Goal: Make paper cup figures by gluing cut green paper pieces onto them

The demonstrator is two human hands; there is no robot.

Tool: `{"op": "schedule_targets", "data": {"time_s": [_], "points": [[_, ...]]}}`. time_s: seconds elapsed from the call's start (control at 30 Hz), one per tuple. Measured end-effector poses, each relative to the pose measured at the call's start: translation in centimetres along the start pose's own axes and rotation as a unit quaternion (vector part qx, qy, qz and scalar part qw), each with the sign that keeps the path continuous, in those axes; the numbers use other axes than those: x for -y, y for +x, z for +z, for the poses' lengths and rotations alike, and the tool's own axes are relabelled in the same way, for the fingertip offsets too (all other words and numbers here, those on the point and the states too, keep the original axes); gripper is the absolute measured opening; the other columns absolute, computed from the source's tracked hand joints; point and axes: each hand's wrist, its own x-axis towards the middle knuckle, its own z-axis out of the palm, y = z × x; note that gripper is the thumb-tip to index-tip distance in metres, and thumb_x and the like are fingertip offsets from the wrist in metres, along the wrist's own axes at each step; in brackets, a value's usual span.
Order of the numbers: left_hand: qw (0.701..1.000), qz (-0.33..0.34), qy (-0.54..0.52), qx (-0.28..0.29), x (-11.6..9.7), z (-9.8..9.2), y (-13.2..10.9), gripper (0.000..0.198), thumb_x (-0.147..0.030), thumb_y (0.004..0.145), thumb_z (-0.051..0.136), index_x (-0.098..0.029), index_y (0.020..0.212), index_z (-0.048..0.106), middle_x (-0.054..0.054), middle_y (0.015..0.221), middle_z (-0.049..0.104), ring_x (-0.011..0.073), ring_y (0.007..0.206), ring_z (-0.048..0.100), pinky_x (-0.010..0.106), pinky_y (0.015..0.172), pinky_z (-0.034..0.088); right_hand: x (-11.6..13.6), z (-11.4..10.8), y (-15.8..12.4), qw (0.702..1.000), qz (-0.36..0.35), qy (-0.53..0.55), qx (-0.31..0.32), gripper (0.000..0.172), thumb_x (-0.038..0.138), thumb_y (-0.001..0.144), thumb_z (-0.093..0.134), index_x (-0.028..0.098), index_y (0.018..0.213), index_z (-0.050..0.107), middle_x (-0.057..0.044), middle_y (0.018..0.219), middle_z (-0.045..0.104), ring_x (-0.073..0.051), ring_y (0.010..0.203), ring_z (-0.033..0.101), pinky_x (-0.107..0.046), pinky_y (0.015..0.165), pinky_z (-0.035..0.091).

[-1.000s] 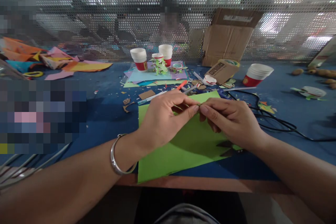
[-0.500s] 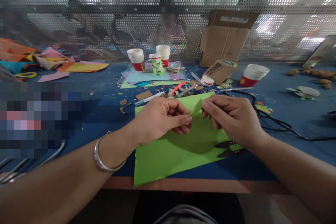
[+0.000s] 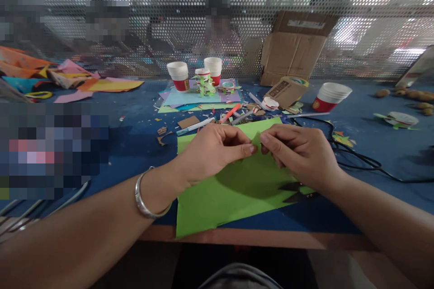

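The left hand (image 3: pixel 213 153) and the right hand (image 3: pixel 301 151) are meeting over the green sheet (image 3: pixel 206 207), each thumb and forefinger closing narrowly on a small green piece (image 3: pixel 257 139), which is hanging above the sheet's far half and blending with its colour. How far this piece is coming along is not showing clearly, as the fingers are hiding most of it; it is looking unfinished, being worked in both hands. Finished-looking figures (image 3: pixel 205 88) are sitting toward the table's (image 3: pixel 135 144) far edge, and another figure (image 3: pixel 402 119) is lying near the right side. Much of the sheet is lying uncut, so plenty of paper seems to be remaining. Its near left corner is reaching over the table's front edge. Scissors (image 3: pixel 292 186) are resting at the sheet's right edge, partly under the right hand, and a cord (image 3: pixel 359 160) is curling just beyond, narrowing that side. Pens (image 3: pixel 198 125) and scraps (image 3: pixel 162 135) are crowding the sheet's far edge, so sideways room is seeming widest toward the table's left.
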Motion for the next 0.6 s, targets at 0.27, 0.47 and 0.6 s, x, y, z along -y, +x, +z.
{"op": "schedule_targets", "data": {"time_s": [0.27,0.47,0.6], "points": [[0.979,-0.045,-0.186,-0.077,-0.4,0.3,-0.2,0.028,-0.033,0.066,0.092,-0.016,0.065,0.070,-0.004,0.062,0.059,0.0060,0.057,0.048,0.020,0.055,0.039,0.1,0.5,-0.6,0.990,-0.049,-0.081,-0.107,0.011,0.024,0.097,0.065,0.022,0.103,0.073,-0.002,0.085,0.069,-0.013,0.065,0.060,-0.027,0.057,0.047],[0.942,-0.102,-0.295,-0.122,-0.5,0.6,-0.4,0.018,-0.024,0.071,0.088,-0.017,0.071,0.071,-0.002,0.075,0.065,0.0048,0.061,0.050,0.017,0.054,0.040,0.2,1.0,-1.1,0.966,-0.188,-0.160,-0.082,0.030,0.012,0.095,0.064,0.025,0.122,0.068,-0.005,0.102,0.072,-0.011,0.062,0.059,-0.027,0.059,0.052],[0.931,-0.117,-0.325,-0.114,-0.8,1.0,-0.7,0.020,-0.021,0.074,0.086,-0.016,0.066,0.068,-0.004,0.071,0.061,0.0028,0.061,0.050,0.013,0.053,0.039,0.3,1.0,-1.1,0.953,-0.215,-0.196,-0.088,0.028,0.012,0.095,0.065,0.023,0.121,0.069,-0.007,0.101,0.074,-0.012,0.064,0.064,-0.027,0.059,0.053]]}}
